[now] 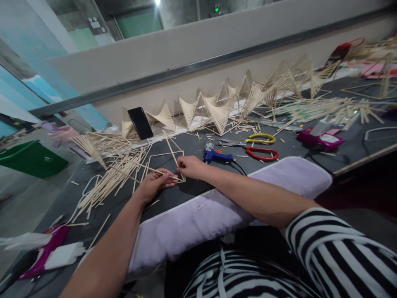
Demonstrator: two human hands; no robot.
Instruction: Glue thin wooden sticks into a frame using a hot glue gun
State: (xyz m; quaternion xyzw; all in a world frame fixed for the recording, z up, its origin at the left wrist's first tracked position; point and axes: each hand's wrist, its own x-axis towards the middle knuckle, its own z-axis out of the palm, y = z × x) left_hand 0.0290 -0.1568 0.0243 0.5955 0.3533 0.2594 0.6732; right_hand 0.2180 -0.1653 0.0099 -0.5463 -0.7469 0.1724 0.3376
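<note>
A frame of thin wooden sticks [164, 154] lies on the dark table in front of me, with two more sticks rising from it to a peak. My left hand [158, 182] pinches a thin wooden stick [145, 166] whose near end reaches the frame's front corner. At the frame's right side, my right hand [190, 166] has its fingers closed on an upright stick [171, 147] of the frame. Just beyond the right hand lies a blue hot glue gun [218, 155]. Left of my left hand spreads a pile of loose sticks [114, 178].
Red-handled scissors [262, 154] and a yellow-handled pair [260, 138] lie to the right. A black phone [140, 123] leans at the back, beside a row of twisted stick models [217, 111]. Magenta power strips [321, 140] and a green bin [32, 159] flank the workspace.
</note>
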